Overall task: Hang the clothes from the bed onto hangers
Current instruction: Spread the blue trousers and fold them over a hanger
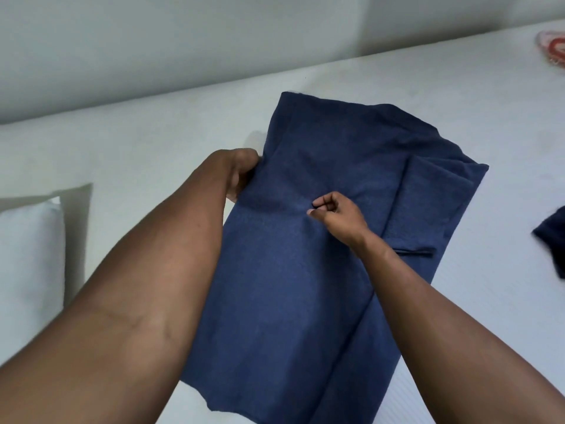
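I am at the pick-up step: the blue cloth [305, 286] lies on the white bed [458, 87], my left grip [241, 174] has its fingers curled round the cloth's left edge, and my right grip [334, 214] pinches a bit of cloth near the middle. It may be trousers, but I cannot tell for sure, and I see no hanger. Next I think I must lift it, find its top end and get a hanger; another dark cloth [550, 240] lies at the bed's right side.

A bedroom: white bed [397, 75], pillow [27, 255].
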Demonstrator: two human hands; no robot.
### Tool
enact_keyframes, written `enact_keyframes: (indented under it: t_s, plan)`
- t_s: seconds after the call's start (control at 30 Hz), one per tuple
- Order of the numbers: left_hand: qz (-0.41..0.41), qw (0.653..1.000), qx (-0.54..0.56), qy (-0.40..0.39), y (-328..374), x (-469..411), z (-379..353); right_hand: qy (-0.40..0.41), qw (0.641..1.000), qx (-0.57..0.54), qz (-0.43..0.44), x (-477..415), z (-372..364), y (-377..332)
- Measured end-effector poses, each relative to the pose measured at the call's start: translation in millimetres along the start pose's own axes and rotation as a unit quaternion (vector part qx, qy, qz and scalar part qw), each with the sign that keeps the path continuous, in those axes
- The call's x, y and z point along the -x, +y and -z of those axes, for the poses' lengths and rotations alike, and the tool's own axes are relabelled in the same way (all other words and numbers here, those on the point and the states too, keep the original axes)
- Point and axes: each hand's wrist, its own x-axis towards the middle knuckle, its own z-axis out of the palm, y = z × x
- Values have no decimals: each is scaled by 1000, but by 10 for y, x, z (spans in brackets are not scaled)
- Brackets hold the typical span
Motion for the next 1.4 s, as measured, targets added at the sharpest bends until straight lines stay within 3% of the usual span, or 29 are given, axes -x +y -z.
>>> enact_keyframes:
  t_s: [0.13, 0.27, 0.37, 0.47, 0.5, 0.57, 0.7, 0.83, 0.9, 0.97, 1.0, 1.1, 1.17, 1.23, 1.3, 1.37, 1.4]
  plan:
    - [-20, 982, 172, -72, -100, -144, 32, -7, 1000, -5, -3, -11, 7, -10]
    - [-103, 937, 313, -111, -229, -192, 7, 2, 1000, -5, -4, -23, 0, 3]
    - [-233, 844, 472, -100, -287, -225, -59, 2, 1000, 1, -8, -22, 1, -15]
    - [-290, 737, 610, 3, -394, -354, -81, -2, 1000, 7, -8, -16, 11, -25]
    - [-299, 716, 631, 9, -436, -375, -84, -2, 1000, 9, -7, -13, 17, -23]
    - [-287, 711, 642, -7, -491, -400, -68, -4, 1000, 12, -4, -16, 17, -24]
    - [-248, 775, 581, 15, -375, -353, 20, -6, 1000, 16, -3, -18, 34, -21]
    - [-285, 783, 523, 180, -116, -149, 61, -2, 1000, 10, -3, -10, 35, -18]
    - [-341, 782, 444, 272, -27, 12, -70, -5, 1000, 4, -8, -5, 39, -22]
    - [-484, 763, 259, 341, -9, 201, -325, -13, 1000, -2, -11, 6, 57, -24]
    - [-565, 743, 138, 332, -56, 309, -504, -13, 1000, -14, -10, 9, 71, -21]
    - [-676, 687, -182, 194, -425, 354, -955, 9, 993, -118, -20, 8, 136, -18]
    - [-685, 666, -248, 158, -738, 297, -1021, 48, 964, -255, -63, 45, 208, -44]
    - [-671, 661, -248, 224, -1029, 205, -918, 84, 927, -356, -87, 88, 282, -87]
    - [-593, 698, -260, 307, -1359, 120, -728, 105, 905, -403, -87, 128, 320, -132]
    - [-465, 761, -296, 342, -1759, 83, -553, 140, 873, -459, -88, 148, 329, -185]
    - [-416, 776, -323, 347, -1949, 68, -481, 159, 856, -484, -88, 136, 345, -230]
